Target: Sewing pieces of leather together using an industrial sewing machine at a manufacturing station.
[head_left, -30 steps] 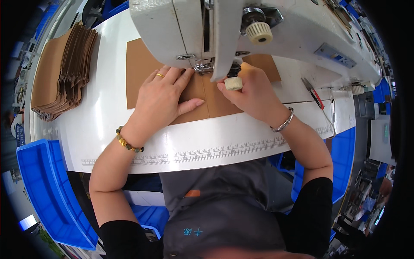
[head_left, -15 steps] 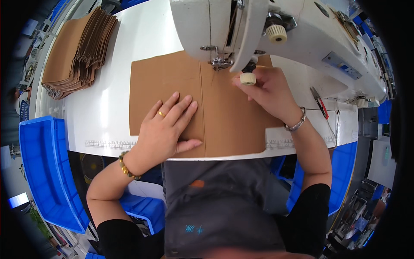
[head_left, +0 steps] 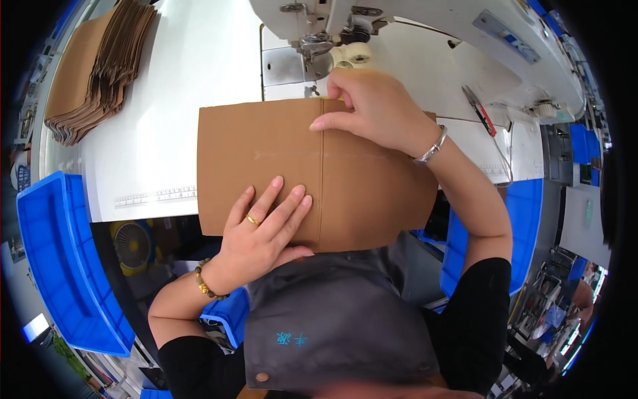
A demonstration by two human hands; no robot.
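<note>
A brown leather-like panel (head_left: 266, 136) with a raised seam down its middle lies on the white sewing table, its near part past the front edge and over my apron. My left hand (head_left: 262, 229) rests on the panel's near left part, fingers spread flat and thumb at the near edge. At the far edge, by the seam, my right hand (head_left: 375, 110) grips the panel, thumb on top and the other fingers curled, their tips partly hidden. Beyond it stands the white sewing machine (head_left: 392, 16), its presser foot (head_left: 316, 45) above the metal needle plate (head_left: 286, 65).
A thick stack of folded brown panels (head_left: 86, 73) stands at the far left. Red-handled snips (head_left: 480, 113) lie on the right of the table. Blue bins flank me, one on the left (head_left: 66, 266) and one on the right (head_left: 492, 233). A printed ruler (head_left: 156, 196) follows the front edge.
The panel has come out from beneath the machine head toward me, uncovering the needle plate. My right hand has moved left onto its far edge; the left hand has shifted slightly nearer me.
</note>
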